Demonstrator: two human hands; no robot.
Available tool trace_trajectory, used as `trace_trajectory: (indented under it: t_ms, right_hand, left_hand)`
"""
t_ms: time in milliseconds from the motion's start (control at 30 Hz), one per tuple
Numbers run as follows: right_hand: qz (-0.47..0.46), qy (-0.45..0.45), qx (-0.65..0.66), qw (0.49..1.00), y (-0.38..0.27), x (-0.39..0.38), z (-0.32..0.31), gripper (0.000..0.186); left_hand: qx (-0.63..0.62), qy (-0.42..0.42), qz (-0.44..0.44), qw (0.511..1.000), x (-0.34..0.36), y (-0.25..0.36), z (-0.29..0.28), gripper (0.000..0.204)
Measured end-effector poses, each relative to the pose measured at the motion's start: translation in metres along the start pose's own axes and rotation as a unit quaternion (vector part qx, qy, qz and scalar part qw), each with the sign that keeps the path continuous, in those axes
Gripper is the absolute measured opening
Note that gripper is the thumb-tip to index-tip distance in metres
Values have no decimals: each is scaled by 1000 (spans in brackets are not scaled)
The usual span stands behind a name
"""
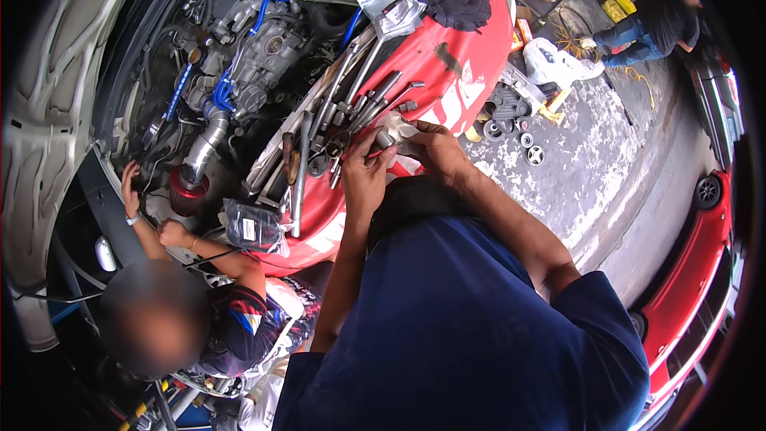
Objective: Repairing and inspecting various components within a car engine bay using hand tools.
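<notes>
In the head view, the left hand (365, 175) grips a small metal cylinder (386, 140), perhaps a socket, between thumb and fingers, while the right hand (441, 152) seems to have its fingers closed on a pale cloth (396, 123) just beside it, though whether that is fabric or paper I cannot tell. Both hands meet over the red cover (481, 52), at the near right end of a loose spread of metal tools (329, 104); a long bar (300, 179) lies to their left. Farther left is the engine bay (275, 52), with a red cone filter (187, 193) toward its near side, where a co-worker's hands (174, 233) hang clear of the person's own. The cylinder could slip out, I judge, if the fingers or cloth are greasy, and roll down the sloping cover to the floor (590, 168) on the right. A sleeve or elbow brushing the pile could send loose pieces sliding left into the engine bay, where they would be hard to find. The cloth might also snag on the tool ends close by, dragging one off the cover.
</notes>
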State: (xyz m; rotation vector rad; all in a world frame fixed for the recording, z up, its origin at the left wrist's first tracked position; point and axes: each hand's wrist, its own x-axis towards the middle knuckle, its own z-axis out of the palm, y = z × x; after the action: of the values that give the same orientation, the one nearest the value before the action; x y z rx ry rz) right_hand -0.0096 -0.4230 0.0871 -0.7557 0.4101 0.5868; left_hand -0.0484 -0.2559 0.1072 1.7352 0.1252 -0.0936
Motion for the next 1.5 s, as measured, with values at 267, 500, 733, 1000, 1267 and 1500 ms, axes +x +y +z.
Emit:
trace_trajectory:
  t_ms: [267,500,733,1000,1267,1500]
  right_hand:
    - [-110,191,-57,974,-34,4,-82,30]
    - [-50,388,-226,892,10,-27,-327,45]
    - [116,445,-157,874,99,-80,-392,47]
    - [134,395,-533,736,84,-49,-383,72]
    - [41,-103,-243,964,-86,-47,-16,51]
    - [23,-188,-213,958,-81,-29,30,38]
  left_hand:
    - [-243,0,-22,970,-1,-2,-3,36]
    - [-315,13,-85,945,-6,-9,-21,30]
    - [-228,145,-241,932,-1,-7,-16,35]
    - [-207,77,-265,939,38,12,19,44]
    - [-106,-33,39,993,50,36,43,49]
    - [-269,-80,1,960,34,73,28,84]
